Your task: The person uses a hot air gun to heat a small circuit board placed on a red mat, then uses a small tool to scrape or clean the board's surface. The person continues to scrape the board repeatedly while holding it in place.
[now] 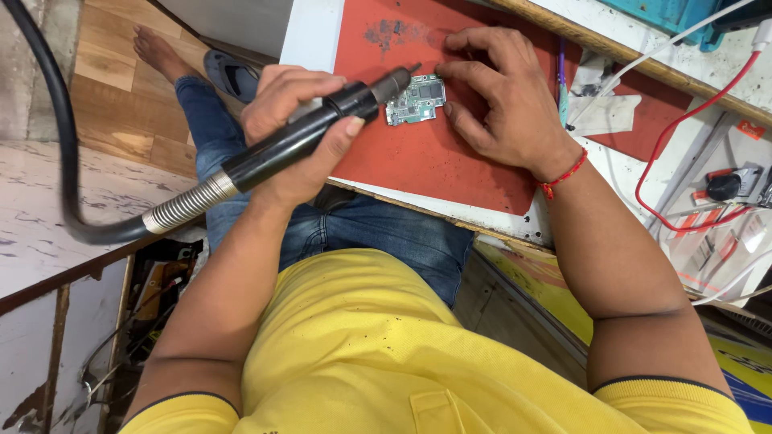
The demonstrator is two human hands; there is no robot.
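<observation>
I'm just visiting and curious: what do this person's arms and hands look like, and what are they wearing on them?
Both arms are bare from above the elbow down. Short yellow sleeves with a thin dark edge end at the upper arms. The right hand has a red thread bracelet with small beads round the wrist. The left hand wears nothing: no gloves, rings or watch show.

Left hand (pixel 293 133) curled in a closed grip, right hand (pixel 503 96) flat with fingers (pixel 462 72) spread and pressing down.

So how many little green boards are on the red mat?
1. The board lies on the mat, under the right hand's fingertips, with the tool in the left hand aimed at it. Others could be hidden under the hands.
</observation>
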